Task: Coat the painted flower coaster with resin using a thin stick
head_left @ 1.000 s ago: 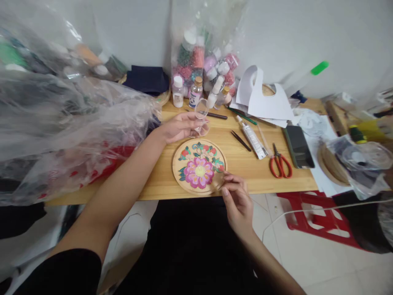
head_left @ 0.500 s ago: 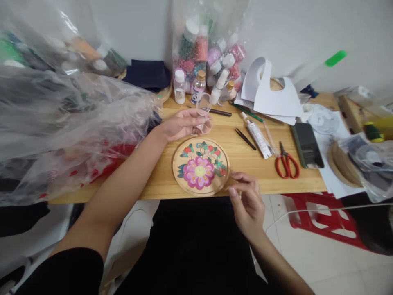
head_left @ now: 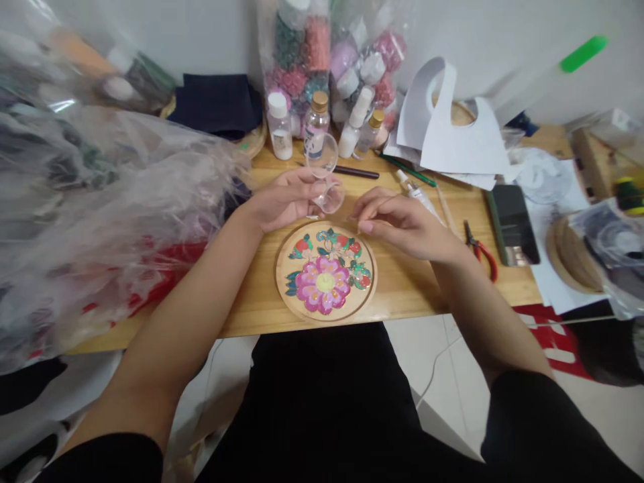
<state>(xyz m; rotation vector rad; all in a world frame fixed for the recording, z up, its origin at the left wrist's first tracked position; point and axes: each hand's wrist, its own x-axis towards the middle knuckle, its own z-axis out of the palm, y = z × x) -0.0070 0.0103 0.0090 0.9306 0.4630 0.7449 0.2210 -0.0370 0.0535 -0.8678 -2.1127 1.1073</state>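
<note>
Tabletop [head_left: 402, 295]: narrow, pale wood, back edge along a grey wall [head_left: 483, 33]; tiled floor [head_left: 460, 369] below the front edge.
Floral board [head_left: 325, 283]: round, wooden, flat near the tabletop's front edge.
Left hand [head_left: 288, 200]: beyond the board's far rim, fingers clamped on clear cups [head_left: 332, 199].
Right hand [head_left: 402, 225]: just right of the cups, thumb and fingertips close together; cannot tell whether pinching anything thin.
Back edge: small bottles [head_left: 316, 124], bagged jars [head_left: 304, 54], cut paper [head_left: 457, 151] farther right.
Right end: phone [head_left: 513, 225], round wooden pieces [head_left: 568, 255].
Left end: buried under crumpled plastic [head_left: 115, 194].
In the way: right hand and forearm, partly hiding white tube [head_left: 420, 196] and red-handled scissors [head_left: 488, 260].
</note>
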